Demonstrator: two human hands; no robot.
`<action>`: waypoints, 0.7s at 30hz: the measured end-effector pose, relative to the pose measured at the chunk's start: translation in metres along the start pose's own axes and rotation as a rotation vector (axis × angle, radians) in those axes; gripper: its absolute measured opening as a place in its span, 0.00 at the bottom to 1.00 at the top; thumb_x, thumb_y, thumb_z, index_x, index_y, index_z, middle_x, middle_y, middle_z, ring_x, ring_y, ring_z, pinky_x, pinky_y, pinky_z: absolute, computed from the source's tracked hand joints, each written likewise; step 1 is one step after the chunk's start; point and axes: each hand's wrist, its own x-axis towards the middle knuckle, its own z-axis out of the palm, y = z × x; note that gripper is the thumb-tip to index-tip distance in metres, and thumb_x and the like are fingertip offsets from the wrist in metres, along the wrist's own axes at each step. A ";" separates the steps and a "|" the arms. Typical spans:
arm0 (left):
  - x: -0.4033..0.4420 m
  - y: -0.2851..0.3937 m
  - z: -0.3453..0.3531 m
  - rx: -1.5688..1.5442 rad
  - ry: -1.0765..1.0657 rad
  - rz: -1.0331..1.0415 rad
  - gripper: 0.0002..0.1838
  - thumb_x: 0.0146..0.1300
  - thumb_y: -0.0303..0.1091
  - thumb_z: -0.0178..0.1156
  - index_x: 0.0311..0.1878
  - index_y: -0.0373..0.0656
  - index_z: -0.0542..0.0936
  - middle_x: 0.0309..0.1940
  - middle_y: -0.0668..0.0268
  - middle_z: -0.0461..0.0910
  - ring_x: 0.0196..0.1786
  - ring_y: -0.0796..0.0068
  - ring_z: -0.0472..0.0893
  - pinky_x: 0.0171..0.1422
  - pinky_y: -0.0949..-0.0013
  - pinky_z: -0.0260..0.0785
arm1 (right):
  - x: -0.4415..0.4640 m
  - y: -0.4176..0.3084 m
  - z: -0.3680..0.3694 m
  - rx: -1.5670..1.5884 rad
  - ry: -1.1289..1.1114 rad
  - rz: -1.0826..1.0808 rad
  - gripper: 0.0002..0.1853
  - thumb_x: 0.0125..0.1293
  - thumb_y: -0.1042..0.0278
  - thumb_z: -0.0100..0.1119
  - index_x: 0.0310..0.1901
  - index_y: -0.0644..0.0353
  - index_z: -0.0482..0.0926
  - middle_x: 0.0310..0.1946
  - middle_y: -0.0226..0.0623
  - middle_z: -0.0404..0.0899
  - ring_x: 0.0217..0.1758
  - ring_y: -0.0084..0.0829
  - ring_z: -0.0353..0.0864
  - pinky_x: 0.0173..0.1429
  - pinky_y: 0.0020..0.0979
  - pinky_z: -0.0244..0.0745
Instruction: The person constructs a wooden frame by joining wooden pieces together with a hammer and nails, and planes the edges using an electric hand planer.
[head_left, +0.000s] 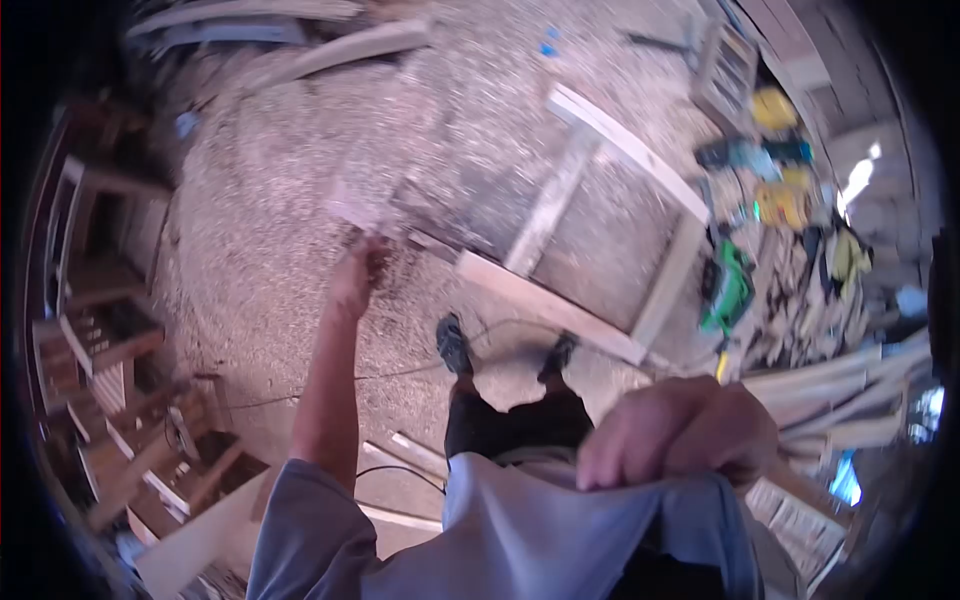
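Observation:
My left hand [368,268] reaches out low over the shavings-covered floor, its fingers smeared by motion. Just beyond it is a pale pinkish blurred patch [352,205]; whether the hand touches it I cannot make out. A wooden frame [550,305] of pale planks lies on the floor to the right of that hand, with a crosspiece [552,200] inside it. Close to the camera, my right hand [680,430] is closed at the hem of the grey shirt [540,520], fingers bent over the cloth, which is drawn outward.
A green power tool [730,288] lies right of the frame, near yellow tools [780,205] and a wood-scrap pile [800,290]. Wooden pieces [110,370] are stacked at left. Planks [350,50] lie at the back. A cord [400,374] crosses the floor near my feet.

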 end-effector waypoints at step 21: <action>0.135 0.021 0.048 0.602 0.349 0.308 0.35 0.82 0.65 0.57 0.64 0.38 0.88 0.55 0.56 0.91 0.56 0.56 0.86 0.64 0.53 0.76 | -0.048 0.039 0.026 0.849 0.310 -0.398 0.26 0.70 0.57 0.80 0.48 0.79 0.84 0.34 0.46 0.77 0.30 0.31 0.79 0.32 0.33 0.73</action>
